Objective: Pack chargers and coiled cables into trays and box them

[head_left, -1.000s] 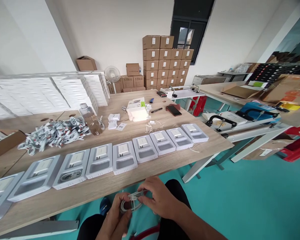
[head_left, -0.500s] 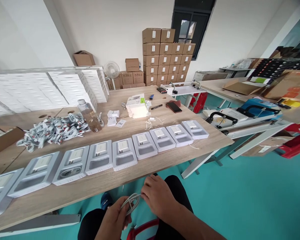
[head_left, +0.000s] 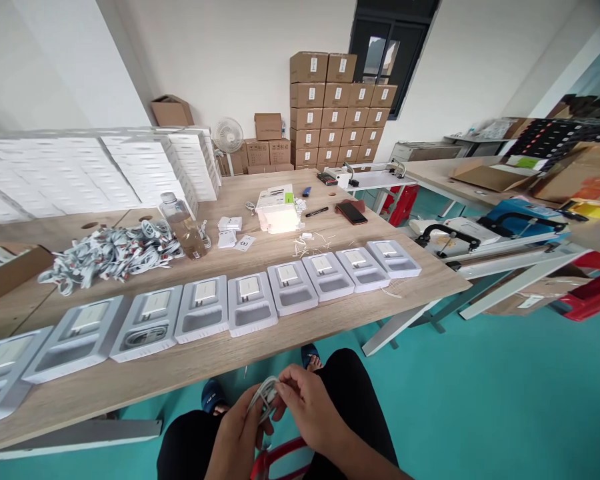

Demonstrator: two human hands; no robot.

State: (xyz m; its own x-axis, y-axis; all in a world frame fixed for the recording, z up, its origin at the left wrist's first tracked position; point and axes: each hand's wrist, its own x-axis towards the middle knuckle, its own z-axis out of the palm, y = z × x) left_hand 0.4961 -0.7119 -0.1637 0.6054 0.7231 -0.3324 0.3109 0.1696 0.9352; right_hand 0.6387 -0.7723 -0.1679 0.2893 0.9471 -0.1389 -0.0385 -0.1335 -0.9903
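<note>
The left hand (head_left: 237, 428) is holding, with a closed grip, a coiled white cable (head_left: 265, 394) off the near edge of the surface (head_left: 190, 363); the right hand (head_left: 307, 404) is pinching its side. The coil is probably handling as light, pliable, springy, its bundled middle offering firmest hold.

Coiled white cable (head_left: 266, 392) in both hands (head_left: 307, 407) near the wooden table (head_left: 325, 318)

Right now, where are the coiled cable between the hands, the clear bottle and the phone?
Coiled cable (head_left: 266, 392): head view, on its bundled loops.
Clear bottle (head_left: 185, 230): head view, middle of its body.
Phone (head_left: 353, 213): head view, middle of its dark screen.
</note>
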